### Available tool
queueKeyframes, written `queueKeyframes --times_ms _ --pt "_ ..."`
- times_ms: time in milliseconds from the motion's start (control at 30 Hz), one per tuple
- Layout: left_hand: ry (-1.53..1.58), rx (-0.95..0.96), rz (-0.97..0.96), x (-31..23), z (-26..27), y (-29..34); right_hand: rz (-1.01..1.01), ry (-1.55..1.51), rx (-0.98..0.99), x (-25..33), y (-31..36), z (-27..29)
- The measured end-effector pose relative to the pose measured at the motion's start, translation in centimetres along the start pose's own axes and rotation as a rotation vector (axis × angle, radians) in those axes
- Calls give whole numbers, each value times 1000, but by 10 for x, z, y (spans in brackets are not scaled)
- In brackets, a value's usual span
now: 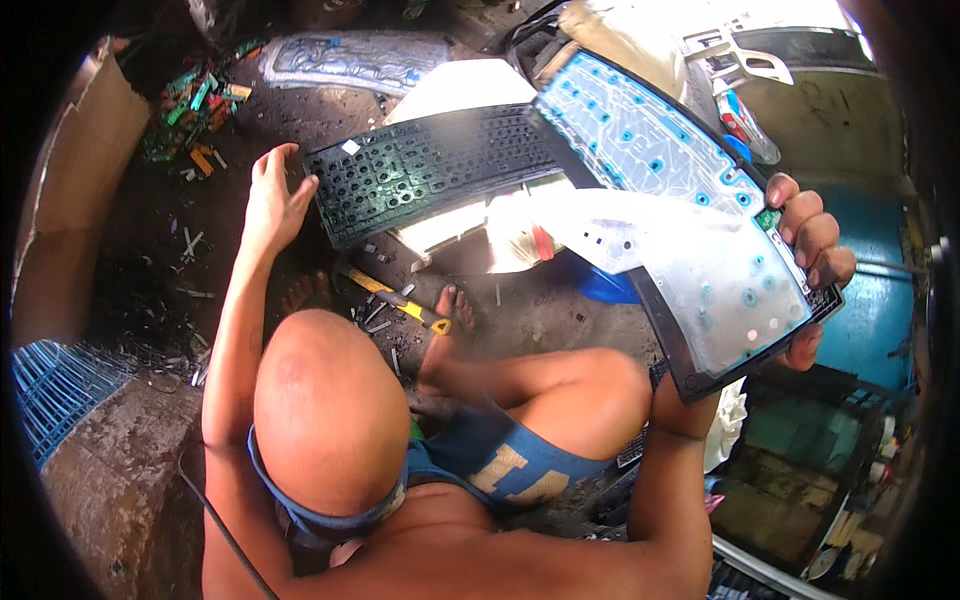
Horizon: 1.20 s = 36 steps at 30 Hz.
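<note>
My right hand (pixel 815 235) grips the right end of a black keyboard base (pixel 683 365), fingers over the top edge and thumb below. A clear membrane sheet (pixel 660 150) with blue dots and pale traces lies across the base; bright glare washes out its middle. At the left, a black keyboard top panel (pixel 430 165) full of round holes stands tilted, its far end beside the base. My left hand (pixel 272 205) has its fingers apart at the panel's left end, thumb at the edge. Whether it touches the panel I cannot tell.
A hammer (pixel 395 298) with a yellow-and-black handle lies near my feet. Small coloured scraps (pixel 205 105) are heaped at the far left. Cardboard (pixel 75 190) and a blue wire rack (pixel 60 390) stand left. A patterned mat (pixel 355 62) lies beyond; a blue surface (pixel 865 280) is at right.
</note>
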State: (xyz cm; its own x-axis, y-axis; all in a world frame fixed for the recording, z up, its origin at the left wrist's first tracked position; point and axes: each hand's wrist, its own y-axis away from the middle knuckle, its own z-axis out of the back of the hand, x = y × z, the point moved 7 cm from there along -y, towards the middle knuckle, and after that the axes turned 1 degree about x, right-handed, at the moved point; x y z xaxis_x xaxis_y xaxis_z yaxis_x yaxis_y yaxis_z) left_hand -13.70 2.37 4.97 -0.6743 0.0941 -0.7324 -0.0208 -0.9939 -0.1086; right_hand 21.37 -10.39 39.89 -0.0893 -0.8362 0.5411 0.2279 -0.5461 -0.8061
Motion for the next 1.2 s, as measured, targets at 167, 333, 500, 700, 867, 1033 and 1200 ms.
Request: queueKeyframes --times_ms 167,333,500,700,867,1033,1200 --pt "296 602 -207 -133 64 22 115 -123 -73 42 0 10" --pt "373 666 -644 -301 98 69 165 -136 -208 52 2 3" --pt "71 582 -790 -362 64 109 51 -44 -269 50 13 -16" --pt "241 665 -960 -354 97 117 21 10 -229 56 23 -15" --pt "418 1076 -624 -319 155 115 5 173 -238 60 30 -11" --pt "606 1199 -531 -300 220 136 138 -206 -198 60 34 -33" --pt "419 768 -754 -296 295 116 145 -220 -383 65 9 -27"
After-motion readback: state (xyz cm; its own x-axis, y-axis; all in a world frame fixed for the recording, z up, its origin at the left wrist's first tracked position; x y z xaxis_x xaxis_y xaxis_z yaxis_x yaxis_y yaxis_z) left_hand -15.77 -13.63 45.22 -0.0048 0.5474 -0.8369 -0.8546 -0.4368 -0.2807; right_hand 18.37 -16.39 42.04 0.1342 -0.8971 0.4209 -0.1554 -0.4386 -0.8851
